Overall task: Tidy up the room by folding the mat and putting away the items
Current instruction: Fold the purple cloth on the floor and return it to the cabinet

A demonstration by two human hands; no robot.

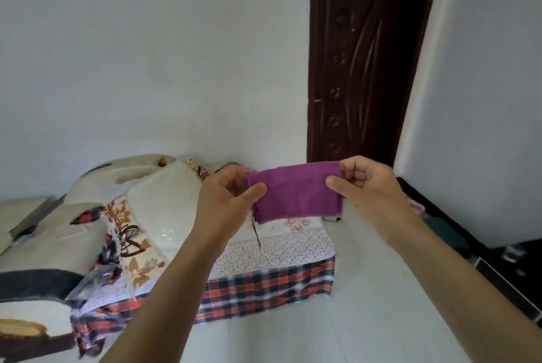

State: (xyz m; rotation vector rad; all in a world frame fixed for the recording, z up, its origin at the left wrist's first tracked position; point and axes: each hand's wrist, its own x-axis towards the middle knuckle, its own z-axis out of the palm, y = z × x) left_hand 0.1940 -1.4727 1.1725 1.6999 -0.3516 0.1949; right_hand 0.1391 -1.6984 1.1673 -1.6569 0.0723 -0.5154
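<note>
Our left hand [225,195] pinches the left edge of the purple cloth [296,195], thumb on the near face and fingers behind. Our right hand [366,186] pinches the right edge the same way. The cloth hangs in the air between them, doubled over, above the bedding and touching nothing else.

We hold it only along the upper part, so we judge that the lower layers could sag open and undo the fold if either pinch slackens or the hands pull unevenly. A dark thread [255,230] dangles from the corner under the left hand. It could snag a finger or get tucked crookedly into the next fold.

Left of and below the left hand lie a cream blanket [44,245] and a white pillow [164,195], loosely heaped. Under both hands runs a floral sheet [272,251] with a plaid cloth [264,289] along its near edge, on the pale floor [337,318]. Behind the right hand stands a dark carved door [360,69]. Right of that hand, dark items sit by the wall, too blurred to name. The heap leaves little flat room on the left for laying the cloth down.
</note>
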